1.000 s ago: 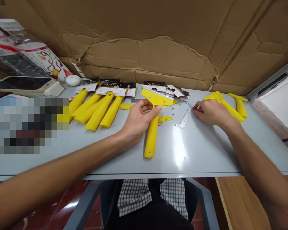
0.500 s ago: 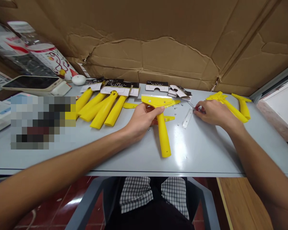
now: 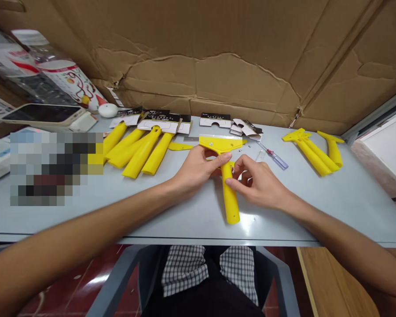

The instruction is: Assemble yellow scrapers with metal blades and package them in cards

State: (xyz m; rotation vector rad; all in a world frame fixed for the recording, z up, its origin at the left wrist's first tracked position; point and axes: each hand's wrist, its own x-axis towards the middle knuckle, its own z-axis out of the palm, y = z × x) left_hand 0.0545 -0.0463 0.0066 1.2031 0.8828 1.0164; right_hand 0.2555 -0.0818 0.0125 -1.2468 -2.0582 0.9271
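My left hand [image 3: 198, 169] is closed around the neck of a yellow scraper [image 3: 230, 193], just under its wide head. A clear strip runs along the head's top edge, and two screws show in its face. My right hand [image 3: 259, 180] has its thumb against the scraper's handle, fingers curled beside it. Beyond that hand lies a screwdriver [image 3: 277, 159] with a clear handle, next to a clear plastic strip [image 3: 260, 155]. A few small screws [image 3: 240, 150] lie behind the scraper. To its left are a yellow plastic part [image 3: 180, 146] and a thin metal blade [image 3: 190, 139].
Several yellow scraper handles with cards [image 3: 132, 163] lie at left, more yellow scrapers [image 3: 312, 152] at right. Loose black-and-white cards [image 3: 215, 119] rest before the cardboard wall [image 3: 244, 83]. A phone [image 3: 41, 115] and bottles [image 3: 69, 81] stand far left.
My right hand has let go of the screwdriver, leaving it on the table, and moved left to the scraper's handle. My left hand still holds the scraper, now slightly shifted toward the right.
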